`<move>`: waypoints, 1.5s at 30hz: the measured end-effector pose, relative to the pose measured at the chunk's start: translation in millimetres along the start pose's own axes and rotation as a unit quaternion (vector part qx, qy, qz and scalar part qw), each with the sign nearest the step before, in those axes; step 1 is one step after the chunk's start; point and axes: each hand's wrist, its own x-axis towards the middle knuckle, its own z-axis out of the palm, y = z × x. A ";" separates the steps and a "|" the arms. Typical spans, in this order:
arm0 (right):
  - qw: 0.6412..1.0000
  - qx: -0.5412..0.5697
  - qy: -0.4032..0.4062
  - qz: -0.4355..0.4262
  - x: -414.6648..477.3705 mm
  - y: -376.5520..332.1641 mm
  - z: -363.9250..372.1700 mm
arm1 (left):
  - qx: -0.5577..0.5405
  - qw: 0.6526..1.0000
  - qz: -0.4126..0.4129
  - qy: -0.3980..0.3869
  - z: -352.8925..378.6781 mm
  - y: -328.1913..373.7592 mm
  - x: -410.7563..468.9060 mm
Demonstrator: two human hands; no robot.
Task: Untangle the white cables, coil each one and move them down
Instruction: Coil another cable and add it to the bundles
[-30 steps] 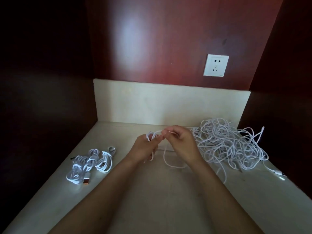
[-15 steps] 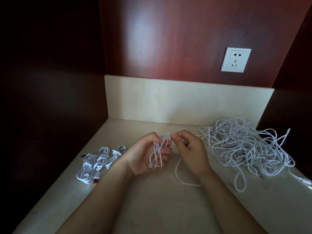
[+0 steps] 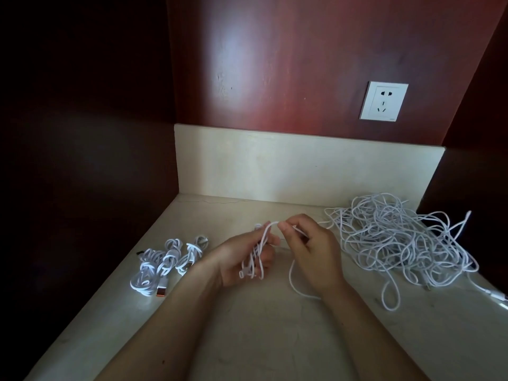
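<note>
My left hand point(image 3: 242, 259) grips a small coil of white cable point(image 3: 257, 254) with several loops hanging across the palm and a plug at the bottom. My right hand point(image 3: 310, 248) pinches the same cable just right of the coil's top; the loose tail point(image 3: 292, 281) curves down onto the counter below it. A large tangled pile of white cables point(image 3: 398, 240) lies to the right, against the dark side wall. Coiled white cables point(image 3: 162, 262) lie together at the left, one with an orange-tipped plug.
The beige counter point(image 3: 275, 339) sits in a niche with dark side walls and a cream backsplash point(image 3: 302, 166). A white wall socket point(image 3: 383, 101) is on the red-brown back panel. A white connector point(image 3: 499, 296) lies at the far right edge.
The coil in my left hand has gained loops and now hangs across the palm. The camera view has shifted left, so the pile sits further right in frame.
</note>
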 end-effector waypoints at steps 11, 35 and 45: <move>0.999 -0.022 0.015 0.022 -0.3 3.3 1.6 | -0.092 0.978 -0.115 -0.145 2.9 -1.0 3.7; 0.966 -0.134 -0.194 -0.103 -12.0 -5.0 21.0 | -0.208 0.917 0.254 0.228 -11.6 12.6 10.5; 0.950 0.207 -0.209 0.100 -3.1 -21.6 2.4 | 0.229 0.848 0.273 0.393 -33.7 6.4 11.2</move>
